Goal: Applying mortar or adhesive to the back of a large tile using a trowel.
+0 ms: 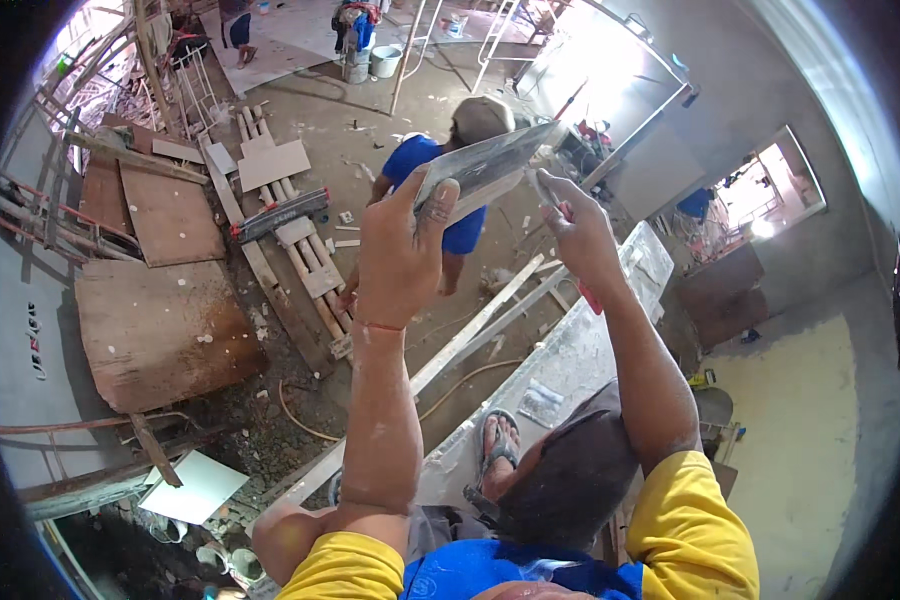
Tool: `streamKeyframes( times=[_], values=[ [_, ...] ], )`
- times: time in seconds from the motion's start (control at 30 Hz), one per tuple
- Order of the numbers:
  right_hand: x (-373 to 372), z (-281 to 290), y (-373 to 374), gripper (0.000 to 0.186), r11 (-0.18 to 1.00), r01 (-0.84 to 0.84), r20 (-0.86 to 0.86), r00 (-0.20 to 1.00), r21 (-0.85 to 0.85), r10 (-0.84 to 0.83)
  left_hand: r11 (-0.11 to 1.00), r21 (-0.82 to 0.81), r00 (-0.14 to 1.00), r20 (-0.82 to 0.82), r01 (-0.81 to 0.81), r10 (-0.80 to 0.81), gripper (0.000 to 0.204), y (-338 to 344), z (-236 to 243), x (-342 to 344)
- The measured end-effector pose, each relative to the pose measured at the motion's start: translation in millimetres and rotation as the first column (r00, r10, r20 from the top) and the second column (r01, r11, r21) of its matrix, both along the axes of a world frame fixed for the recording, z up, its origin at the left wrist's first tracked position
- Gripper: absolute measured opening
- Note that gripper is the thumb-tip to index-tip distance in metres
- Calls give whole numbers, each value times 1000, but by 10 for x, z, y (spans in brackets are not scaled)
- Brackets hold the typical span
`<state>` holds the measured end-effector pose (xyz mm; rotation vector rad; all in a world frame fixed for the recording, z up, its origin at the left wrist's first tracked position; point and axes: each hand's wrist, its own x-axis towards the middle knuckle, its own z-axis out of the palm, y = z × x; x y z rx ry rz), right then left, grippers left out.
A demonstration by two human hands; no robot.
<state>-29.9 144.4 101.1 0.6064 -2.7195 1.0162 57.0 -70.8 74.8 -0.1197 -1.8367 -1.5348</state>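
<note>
In the head view, the left hand (400,240) grips a flat grey plate (485,172) by its lower left edge, thumb on the near face and the other fingers hidden behind; the plate is raised and tilted. The right hand (582,235) is near the plate's right edge, fingers curled narrowly round a thin tool (546,190); a red piece (590,298) juts below the palm, though I cannot tell if it is one with the tool. The plate is streaked, so the work with it looks under way. On the wall (790,440) at right, a pale coat ends raggedly against grey: that part seems covered and the grey part left, though the finish intended cannot be told. A white-smeared platform (580,350) bears a sandalled foot (500,440), with a clear packet (542,400) beside it, in from the platform's left edge; its contents are unclear. Down on the floor, beyond a person (410,155) in blue, a white bucket (386,62) stands beside a drum (356,70) topped with cloths (356,22); what either holds is too small to tell.
</note>
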Motion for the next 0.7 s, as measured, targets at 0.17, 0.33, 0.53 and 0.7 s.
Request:
streamKeyframes(
  times=[0.17, 0.33, 0.53, 0.7],
  values=[
    [159, 128, -201, 44, 1000, -12, 200, 980, -11, 14, 995, -77, 998, -6, -68, 68, 33, 18, -74, -47],
    [0, 40, -99, 45, 999, 8, 102, 995, 33, -12, 993, -104, 997, 51, -49, 54, 38, 15, -100, -59],
    [15, -1, -87, 44, 999, -22, 164, 986, -32, 27, 986, -81, 990, -28, -143, 141, 37, -33, -181, -102],
    [84, 35, -120, 43, 1000, 0, 160, 987, 5, -1, 994, -85, 997, 32, -71, 74, 36, 27, -134, -97]
  ],
)
